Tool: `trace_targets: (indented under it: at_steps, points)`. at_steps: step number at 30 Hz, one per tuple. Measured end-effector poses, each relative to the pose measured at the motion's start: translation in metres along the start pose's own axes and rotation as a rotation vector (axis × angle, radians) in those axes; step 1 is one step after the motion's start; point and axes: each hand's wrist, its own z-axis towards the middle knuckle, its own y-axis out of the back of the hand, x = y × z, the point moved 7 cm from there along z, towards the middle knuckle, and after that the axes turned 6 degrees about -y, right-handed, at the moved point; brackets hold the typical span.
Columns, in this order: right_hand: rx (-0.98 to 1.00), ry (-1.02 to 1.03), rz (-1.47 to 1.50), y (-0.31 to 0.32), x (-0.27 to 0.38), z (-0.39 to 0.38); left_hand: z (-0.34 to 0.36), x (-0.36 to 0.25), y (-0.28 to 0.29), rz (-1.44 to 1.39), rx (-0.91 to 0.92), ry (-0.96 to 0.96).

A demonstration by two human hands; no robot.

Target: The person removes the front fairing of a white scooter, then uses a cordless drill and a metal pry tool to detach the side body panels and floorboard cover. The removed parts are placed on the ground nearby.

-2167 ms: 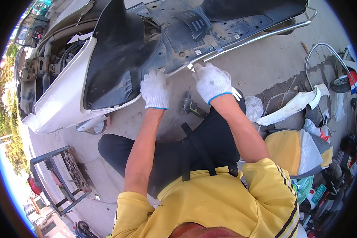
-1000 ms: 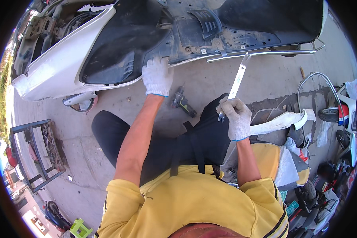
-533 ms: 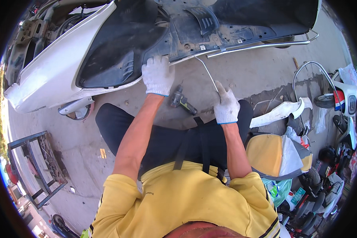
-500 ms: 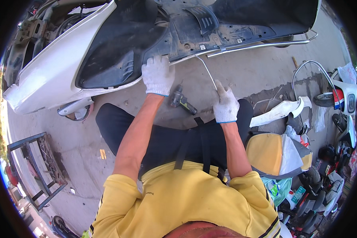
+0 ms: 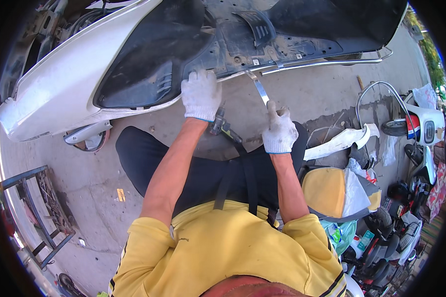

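Observation:
A white scooter lies on its side in front of me, its black underside panel [image 5: 243, 39] facing me and its white body shell [image 5: 79, 74] to the left. My left hand [image 5: 200, 95], in a white glove, presses on the lower edge of the black panel. My right hand [image 5: 278, 131], also gloved, grips a thin flat metal strip [image 5: 258, 87] that runs up to the panel's edge next to a chrome rail [image 5: 332, 61]. A small dark tool [image 5: 223, 127] lies on the concrete between my hands.
A metal frame stand [image 5: 39, 213] stands at the lower left. A loose white plastic fairing piece [image 5: 342, 142] and a yellow helmet [image 5: 332, 190] lie to my right. Other scooters [image 5: 421, 131] and parts crowd the right edge. The ground is concrete.
My right hand has pulled back from the scooter's edge toward my lap with the metal strip. The left hand has stayed on the panel edge. The view has shifted downward.

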Motion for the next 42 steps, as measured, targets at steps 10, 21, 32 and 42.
trace_targets:
  at_steps: [10,21,32,42]
  points:
    - [0.201,0.036,-0.155,0.041,0.04,0.036,0.001,0.004,-0.001,0.0,0.041,0.009]
    - [0.376,0.333,-0.291,0.057,0.052,0.175,0.003,-0.005,0.009,-0.089,0.079,-0.091]
    - [-0.06,-0.189,-0.006,0.082,-0.121,0.071,0.0,-0.009,0.015,-0.082,0.088,-0.14]
    - [-0.054,-0.127,-0.239,0.066,-0.112,0.128,0.004,-0.008,0.009,-0.037,0.073,-0.159]
